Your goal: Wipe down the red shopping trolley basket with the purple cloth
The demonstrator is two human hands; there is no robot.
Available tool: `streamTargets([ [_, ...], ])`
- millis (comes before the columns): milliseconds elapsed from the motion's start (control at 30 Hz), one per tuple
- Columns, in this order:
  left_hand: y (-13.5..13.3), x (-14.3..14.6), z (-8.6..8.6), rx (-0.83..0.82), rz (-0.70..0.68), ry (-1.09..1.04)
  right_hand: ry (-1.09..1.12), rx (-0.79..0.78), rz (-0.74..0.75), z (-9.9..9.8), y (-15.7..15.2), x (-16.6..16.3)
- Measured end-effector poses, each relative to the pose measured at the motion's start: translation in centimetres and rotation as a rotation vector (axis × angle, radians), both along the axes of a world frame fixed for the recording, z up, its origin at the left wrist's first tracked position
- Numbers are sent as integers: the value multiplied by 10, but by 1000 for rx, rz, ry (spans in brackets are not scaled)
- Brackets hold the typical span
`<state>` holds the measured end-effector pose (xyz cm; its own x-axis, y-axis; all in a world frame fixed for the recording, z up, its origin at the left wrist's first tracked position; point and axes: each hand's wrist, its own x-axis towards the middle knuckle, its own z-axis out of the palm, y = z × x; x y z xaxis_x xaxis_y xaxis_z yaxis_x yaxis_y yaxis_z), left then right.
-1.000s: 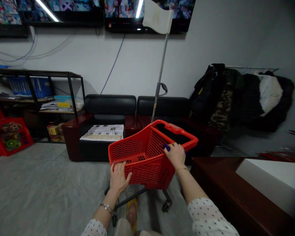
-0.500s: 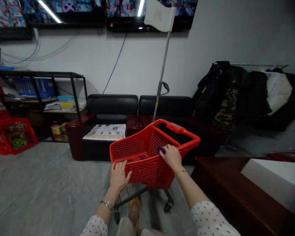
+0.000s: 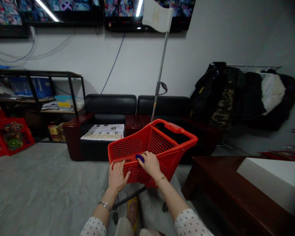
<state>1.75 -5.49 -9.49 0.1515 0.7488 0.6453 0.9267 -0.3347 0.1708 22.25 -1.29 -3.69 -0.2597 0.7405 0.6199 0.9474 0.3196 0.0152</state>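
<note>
A small red plastic shopping cart (image 3: 172, 157) with perforated walls stands before me at an angle. At its left end, my left hand (image 3: 118, 174) has its fingers hooked over the near top rim, with the thumb apart on the outside wall. My right hand (image 3: 150, 164) is closed on a purple cloth (image 3: 139, 158), mostly hidden in the grip, and presses it at the middle of that rim. From behind the cart's handle end rises a grey pole (image 3: 161, 68) bearing a dark loop grip and a white flag (image 3: 157, 16).
Black sofas (image 3: 110, 103) stand beyond the cart, newspapers (image 3: 104, 131) on one seat. A dark wooden table (image 3: 211, 167) is close on the right, with coats (image 3: 223, 98) hanging behind it. Leftward are a shelf rack (image 3: 70, 88) and red boxes (image 3: 14, 136). Screens hang on the wall.
My right hand has slid left along the near rim with the purple cloth, closer to my left hand. My left hand keeps its place on the cart. The view has shifted slightly.
</note>
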Motion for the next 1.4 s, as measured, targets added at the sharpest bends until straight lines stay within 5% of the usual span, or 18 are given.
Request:
streamTargets([
  [267, 2, 3, -1, 21, 10, 2, 87, 16, -271, 26, 50, 114],
  [400, 5, 11, -4, 33, 28, -17, 73, 121, -295, 15, 34, 75],
  [533, 4, 7, -1, 3, 20, -3, 90, 98, -154, -3, 8, 9],
  [600, 4, 2, 2, -18, 7, 14, 78, 64, -91, -3, 3, 0],
  [700, 3, -4, 4, -39, 2, 32, 5, -2, -70, 12, 10, 32],
  [833, 3, -3, 1, -37, 3, 25, 4, 9, -269, 40, 29, 108],
  [933, 4, 3, -1, -30, 9, 10, 51, 86, -337, 44, 36, 131],
  [1067, 5, 8, 0, -24, 22, -2, 93, 139, -319, 22, 27, 81],
  [1233, 3, 4, 3, -22, 34, 5, 93, 41, -115, -4, 6, -2],
  [1300, 3, 0, 2, -25, 18, 17, 65, 2, -65, -1, 5, -4],
  [1400, 4, -4, 1, -34, 4, 30, -17, -53, -88, 17, 16, 35],
])
